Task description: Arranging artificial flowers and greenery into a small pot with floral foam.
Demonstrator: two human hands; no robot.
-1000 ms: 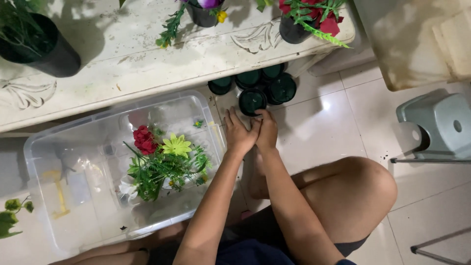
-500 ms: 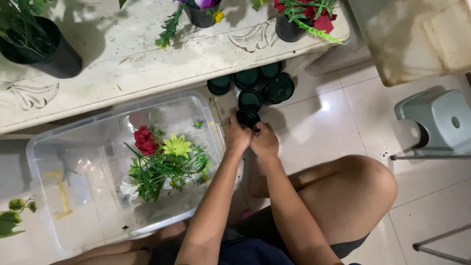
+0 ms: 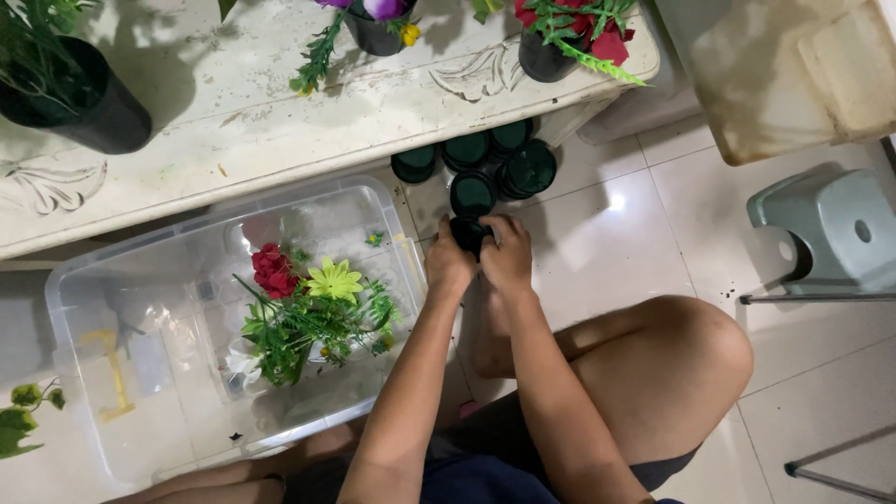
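At frame centre, the left hand and right hand clasp a small dark pot beside a clear plastic bin holding artificial flowers.

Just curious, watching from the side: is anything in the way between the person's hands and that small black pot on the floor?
No. The left hand and right hand already grip the small black pot between them.

Single head-worn view, steeply downward, close above floor and low table edge.
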